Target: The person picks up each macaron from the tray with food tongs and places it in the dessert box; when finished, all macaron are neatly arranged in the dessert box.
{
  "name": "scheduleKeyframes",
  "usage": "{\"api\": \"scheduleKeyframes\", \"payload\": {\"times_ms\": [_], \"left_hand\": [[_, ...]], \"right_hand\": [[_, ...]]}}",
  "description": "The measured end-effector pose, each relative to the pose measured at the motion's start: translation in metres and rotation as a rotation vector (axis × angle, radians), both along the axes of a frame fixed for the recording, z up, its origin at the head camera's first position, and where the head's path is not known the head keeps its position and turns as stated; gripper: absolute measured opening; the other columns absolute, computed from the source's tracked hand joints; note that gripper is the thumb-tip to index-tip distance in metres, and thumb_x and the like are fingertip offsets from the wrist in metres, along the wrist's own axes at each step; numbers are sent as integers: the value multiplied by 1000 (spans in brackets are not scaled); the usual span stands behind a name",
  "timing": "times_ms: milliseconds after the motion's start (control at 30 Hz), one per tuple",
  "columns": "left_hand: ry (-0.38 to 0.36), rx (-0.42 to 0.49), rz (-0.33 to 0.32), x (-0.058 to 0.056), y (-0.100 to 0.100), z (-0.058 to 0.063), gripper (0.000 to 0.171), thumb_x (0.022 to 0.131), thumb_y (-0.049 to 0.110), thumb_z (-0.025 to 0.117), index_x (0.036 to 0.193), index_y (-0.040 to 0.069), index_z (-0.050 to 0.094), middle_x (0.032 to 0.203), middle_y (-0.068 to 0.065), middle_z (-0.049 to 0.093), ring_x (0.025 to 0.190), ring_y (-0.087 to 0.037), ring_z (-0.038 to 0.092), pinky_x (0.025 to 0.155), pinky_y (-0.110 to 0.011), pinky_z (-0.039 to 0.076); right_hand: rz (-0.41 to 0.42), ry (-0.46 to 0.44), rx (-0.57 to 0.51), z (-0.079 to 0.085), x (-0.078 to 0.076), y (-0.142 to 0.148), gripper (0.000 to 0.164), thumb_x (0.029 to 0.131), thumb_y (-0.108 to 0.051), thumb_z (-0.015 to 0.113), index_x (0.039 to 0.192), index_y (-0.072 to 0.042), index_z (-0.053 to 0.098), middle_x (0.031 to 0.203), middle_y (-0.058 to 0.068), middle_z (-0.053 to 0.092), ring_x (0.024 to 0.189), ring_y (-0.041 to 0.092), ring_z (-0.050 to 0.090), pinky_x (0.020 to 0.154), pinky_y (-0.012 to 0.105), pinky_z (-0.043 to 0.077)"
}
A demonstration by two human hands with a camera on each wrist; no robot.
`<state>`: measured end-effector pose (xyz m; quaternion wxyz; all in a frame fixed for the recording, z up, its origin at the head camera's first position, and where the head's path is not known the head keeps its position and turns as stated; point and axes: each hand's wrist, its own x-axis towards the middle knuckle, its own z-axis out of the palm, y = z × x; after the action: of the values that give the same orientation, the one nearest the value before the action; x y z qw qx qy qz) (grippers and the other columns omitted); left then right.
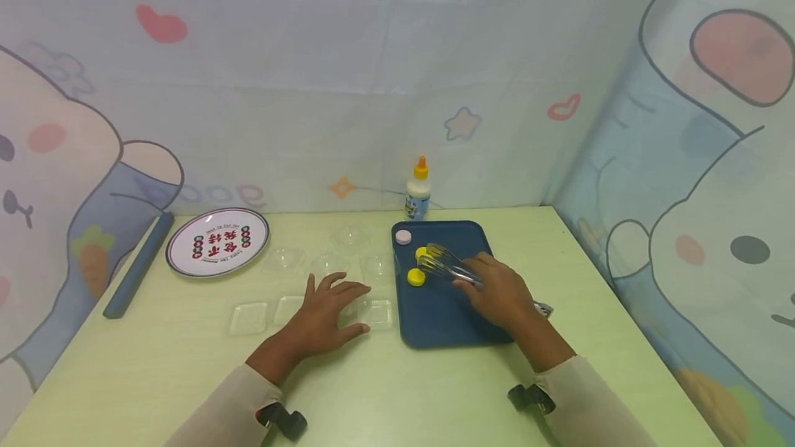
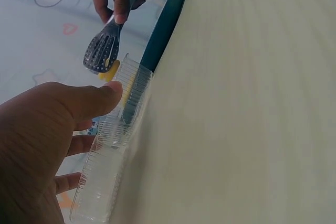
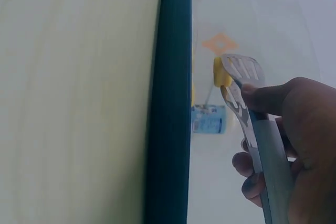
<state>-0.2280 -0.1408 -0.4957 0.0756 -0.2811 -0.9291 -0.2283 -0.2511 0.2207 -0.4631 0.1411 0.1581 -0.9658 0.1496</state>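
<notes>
My right hand grips slotted metal tongs over the dark blue tray. In the right wrist view, a round yellow piece sits between the tong tips, above the tray rim. Another yellow piece lies on the tray, and a pale pink one is near its back left corner. My left hand is spread over small clear plastic boxes, its thumb beside the one nearest the tray. The left wrist view shows thumb and fingers around a clear box; contact cannot be told.
A white plate with red characters stands at the back left, beside a long blue-grey bar. Behind the tray is a white bottle with a yellow cap. A printed cloth hangs behind the table.
</notes>
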Motion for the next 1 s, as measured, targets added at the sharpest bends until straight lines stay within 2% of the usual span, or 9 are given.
{"api": "scheduleKeyframes", "payload": {"times_ms": [133, 300, 567, 700, 1000], "left_hand": [[0, -4, -3, 0, 0, 0, 62, 94, 37, 85, 149, 17, 66, 151, -6, 68, 154, -46, 46, 118, -94, 16], [16, -10, -5, -1, -1, 1, 62, 93, 37, 85, 149, 17, 66, 150, -7, 69, 154, -45, 47, 117, -94, 18], [36, 4, -23, 0, 0, 1, 62, 93, 37, 86, 148, 16, 66, 148, -7, 70, 153, -46, 48, 115, -95, 19], [45, -6, -18, 1, 1, 1, 62, 93, 38, 85, 148, 17, 67, 148, -6, 70, 152, -45, 49, 115, -95, 20], [26, -15, -14, 0, 0, 1, 63, 94, 39, 85, 150, 18, 65, 150, -6, 69, 154, -45, 47, 116, -94, 19]], "right_hand": [[55, 43, -9, 0, 6, -10, 47, 96, -38, 85, 133, -11, 76, 112, 2, 72, 84, 16, 65, 71, 42, 58], [107, 73, -5, 2, 13, -22, 47, 94, -38, 87, 133, -12, 77, 113, 1, 73, 85, 15, 65, 70, 39, 58], [152, 67, 41, 6, 23, -31, 47, 96, -41, 85, 134, -13, 77, 117, 0, 74, 86, 11, 65, 71, 35, 58], [171, 33, 45, 10, 27, -37, 48, 97, -41, 83, 135, -13, 77, 119, 0, 75, 89, 12, 67, 74, 36, 59], [221, -7, 108, 8, 32, -51, 49, 99, -45, 79, 139, -16, 75, 123, -1, 74, 91, 13, 70, 78, 38, 62]]}}
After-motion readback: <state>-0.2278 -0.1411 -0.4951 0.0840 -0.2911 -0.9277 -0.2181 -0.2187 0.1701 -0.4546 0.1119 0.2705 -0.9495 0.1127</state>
